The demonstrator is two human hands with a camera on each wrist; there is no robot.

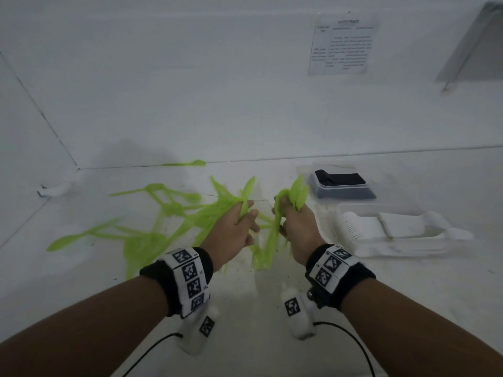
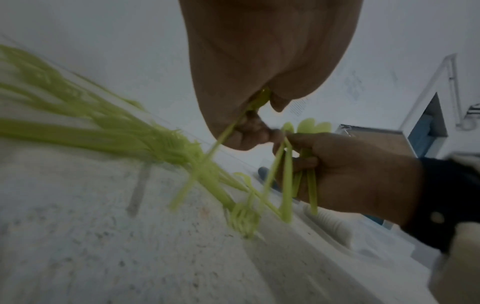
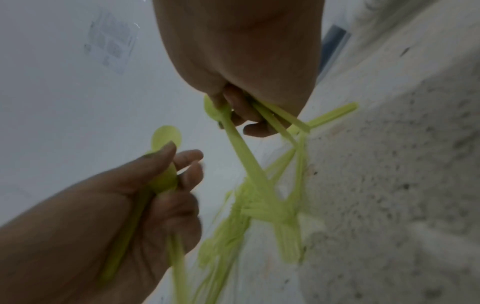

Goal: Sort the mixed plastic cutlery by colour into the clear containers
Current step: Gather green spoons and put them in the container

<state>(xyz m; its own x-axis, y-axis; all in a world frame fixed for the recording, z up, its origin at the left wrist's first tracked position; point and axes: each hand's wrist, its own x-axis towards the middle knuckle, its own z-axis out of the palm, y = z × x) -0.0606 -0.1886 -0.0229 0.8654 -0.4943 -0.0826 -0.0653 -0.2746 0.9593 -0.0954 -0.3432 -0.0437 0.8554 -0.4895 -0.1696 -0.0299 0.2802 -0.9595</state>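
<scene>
Wrist bands: black straps with white square-code tags (image 1: 190, 278) sit on both forearms, closest to the head camera; a white camera unit with a black cable hangs under each.
Far left: loose lime-green plastic cutlery (image 1: 147, 229) lies scattered on the speckled white table (image 1: 81, 281), spoons and forks overlapping, blurred.
By the back wall: one lime-green plastic spoon (image 1: 187, 163) lies alone, apart from the pile.
Left hand (image 1: 234, 229): fingers curled round a small bunch of green cutlery (image 1: 246, 197), spoon bowls sticking up above the thumb; handles run down through the palm in the right wrist view.
Right hand (image 1: 295, 227): fist closed on a bigger bunch of green spoons (image 1: 296, 190), bowls up, handles hanging below toward the table.
Hands together: near each other over the table, just right of the pile.
Right, rear: clear plastic container holding black cutlery (image 1: 343, 186), just beyond the right hand.
Right, front: clear plastic container holding white cutlery (image 1: 392, 229), beside the black one.
Wall: printed paper sheet (image 1: 343, 44), text unreadable.
</scene>
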